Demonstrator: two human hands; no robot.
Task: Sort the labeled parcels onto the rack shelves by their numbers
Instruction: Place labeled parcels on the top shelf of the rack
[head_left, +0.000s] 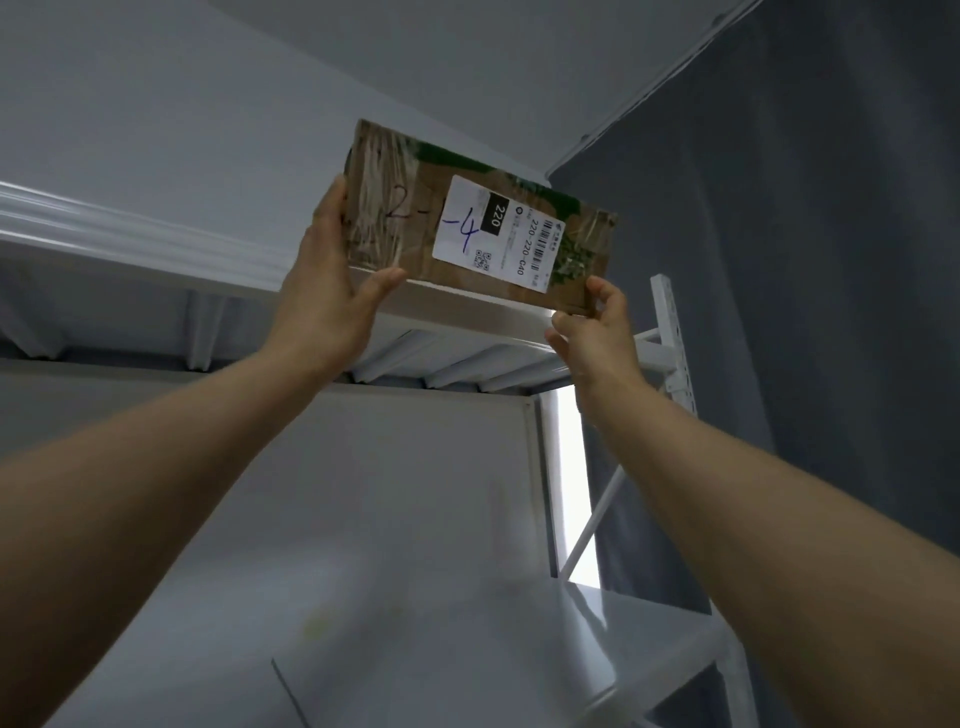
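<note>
The cardboard parcel (415, 234) is being held up between both hands, its broad face turning toward the camera. Its white label (498, 234) is showing a handwritten "-4", with "2-" inked on the cardboard beside it. The left hand (327, 291) is grasping the parcel's left end, fingers lying up along that side and the thumb hooking under the bottom edge. The right hand (597, 332) is pinching the lower right corner between thumb and fingertips. Just behind both hands, the parcel's bottom edge is meeting the front lip of the white rack's top shelf (156, 244); whether it is resting there cannot be told. Below the forearms a lower shelf (649, 634) is showing. Beyond the right hand, a perforated white upright (672, 338) is standing against a dark grey curtain (805, 312).
</note>
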